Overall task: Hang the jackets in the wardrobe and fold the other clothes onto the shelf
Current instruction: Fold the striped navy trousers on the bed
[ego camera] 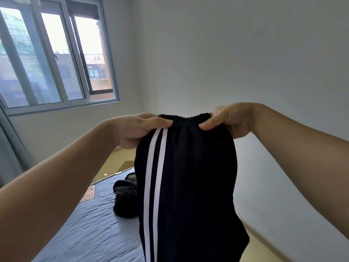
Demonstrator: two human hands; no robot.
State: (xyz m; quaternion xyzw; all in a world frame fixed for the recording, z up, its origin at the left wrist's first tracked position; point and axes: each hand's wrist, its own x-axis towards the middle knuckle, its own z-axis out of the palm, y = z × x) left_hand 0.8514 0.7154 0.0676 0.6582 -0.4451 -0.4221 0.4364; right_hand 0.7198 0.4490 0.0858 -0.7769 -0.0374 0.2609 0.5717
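Note:
A pair of black track pants (pixel 190 176) with two white side stripes hangs in the air in front of me, its elastic waistband at the top. My left hand (pixel 139 129) pinches the left end of the waistband, thumb in front. My right hand (pixel 226 120) pinches the right end in the same way. The legs drop out of view at the bottom edge. No wardrobe or shelf shows in this view.
Below lies a bed with a blue-grey quilted mattress (pixel 90 224). A black bag (pixel 125 197) sits on it, partly behind the pants. A large window (pixel 56 53) fills the left wall. White walls stand ahead and to the right, with a strip of yellowish floor (pixel 117 159).

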